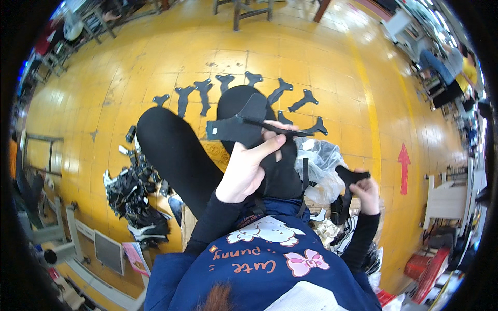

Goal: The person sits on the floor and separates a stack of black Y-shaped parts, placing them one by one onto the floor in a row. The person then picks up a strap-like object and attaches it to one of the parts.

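Note:
My left hand (245,168) is raised over my lap, its thumb and fingers closed on a dark grey, Y-shaped fabric piece (233,130) with a small white label at one end. A narrow black edge of material sticks out past the fingertips to the right. Lower down on the right, my right hand (367,193) pinches another black branched fabric piece (346,179), whose tail hangs beside a clear plastic bag (321,166). More pieces of similar shape, such as one fabric piece (203,98), lie in a curved row on the floor beyond my knees.
A heap of black pieces (137,194) lies on the floor left of my legs. At lower left stands a grey metal frame (78,254). A red arrow (403,168) marks the yellow floor (358,62). A wooden stool (244,13) is ahead; people sit at far right.

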Motion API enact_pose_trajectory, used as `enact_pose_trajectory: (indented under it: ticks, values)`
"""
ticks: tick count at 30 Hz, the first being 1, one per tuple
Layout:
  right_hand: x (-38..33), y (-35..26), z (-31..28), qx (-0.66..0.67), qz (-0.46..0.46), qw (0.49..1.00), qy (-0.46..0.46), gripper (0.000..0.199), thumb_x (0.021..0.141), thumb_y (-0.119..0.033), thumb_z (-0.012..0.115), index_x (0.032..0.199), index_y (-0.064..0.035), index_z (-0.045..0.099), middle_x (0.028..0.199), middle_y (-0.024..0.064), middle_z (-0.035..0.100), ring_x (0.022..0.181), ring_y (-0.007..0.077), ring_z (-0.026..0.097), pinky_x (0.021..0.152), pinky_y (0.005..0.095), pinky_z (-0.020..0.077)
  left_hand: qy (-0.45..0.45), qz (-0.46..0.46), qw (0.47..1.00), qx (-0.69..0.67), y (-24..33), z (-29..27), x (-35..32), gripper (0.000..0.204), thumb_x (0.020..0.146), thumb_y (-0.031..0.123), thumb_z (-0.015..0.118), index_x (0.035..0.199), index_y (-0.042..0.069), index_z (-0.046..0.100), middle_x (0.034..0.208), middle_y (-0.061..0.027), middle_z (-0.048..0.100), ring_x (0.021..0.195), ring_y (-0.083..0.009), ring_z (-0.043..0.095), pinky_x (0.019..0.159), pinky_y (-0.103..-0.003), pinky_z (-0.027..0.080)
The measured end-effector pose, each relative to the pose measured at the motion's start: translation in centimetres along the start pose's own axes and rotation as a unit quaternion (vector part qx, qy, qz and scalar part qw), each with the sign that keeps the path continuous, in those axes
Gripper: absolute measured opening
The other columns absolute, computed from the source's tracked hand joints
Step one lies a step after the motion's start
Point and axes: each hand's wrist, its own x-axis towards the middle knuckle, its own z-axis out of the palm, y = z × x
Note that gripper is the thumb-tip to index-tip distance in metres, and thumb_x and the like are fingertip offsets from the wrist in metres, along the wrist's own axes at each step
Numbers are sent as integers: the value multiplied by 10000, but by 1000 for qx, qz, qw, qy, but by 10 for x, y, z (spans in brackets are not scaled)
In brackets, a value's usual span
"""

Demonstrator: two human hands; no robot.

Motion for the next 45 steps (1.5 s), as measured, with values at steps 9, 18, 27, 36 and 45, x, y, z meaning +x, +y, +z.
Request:
enact_pose_trajectory:
  ticks: [9, 18, 27, 36, 45]
  values:
    - [-78, 230, 5, 36, 446, 886, -121, 164, 789, -86, 695, 924, -23, 629, 731, 69, 657, 631, 136, 651, 520, 226, 496, -41, -5, 999, -30, 13, 4, -4, 353, 893, 43, 547, 1233, -23, 483, 1097, -131, 631, 1064, -177, 579, 862, -275, 460]
    - [-8, 79, 40, -386, 31, 922, 21, 355, 825, -359, 638, 966, -36, 672, 890, 216, 657, 784, 336, 662, 723, 382, 515, -93, -59, 990, -92, 13, 6, -2, 479, 1005, 258, 311, 1356, -68, 296, 1363, -254, 407, 1275, -330, 417, 1026, -411, 393]
    - [-6, -122, 150, 37, -121, 976, -179, 188, 851, -7, 614, 1033, 40, 616, 832, 49, 665, 758, 74, 599, 688, 214, 469, -102, -112, 968, -201, 9, -4, 4, 604, 996, 429, 289, 1362, -52, 295, 1382, -231, 393, 1282, -305, 407, 1029, -413, 384]
    - [-7, -131, 164, 170, -42, 957, -232, 94, 817, 17, 649, 903, 53, 646, 782, 13, 635, 689, 41, 548, 624, 176, 423, -204, -81, 939, -265, 12, -15, 3, 740, 958, 541, 279, 1399, -50, 222, 1421, -253, 319, 1332, -337, 327, 1092, -430, 302]
    - [-17, -138, 176, 19, -114, 979, -169, 122, 835, -71, 666, 778, 22, 611, 678, -34, 535, 620, 25, 445, 554, 181, 342, -176, -65, 974, -126, 9, -12, -5, 539, 980, 241, 397, 1400, -49, 220, 1443, -253, 279, 1340, -357, 306, 1111, -427, 268]
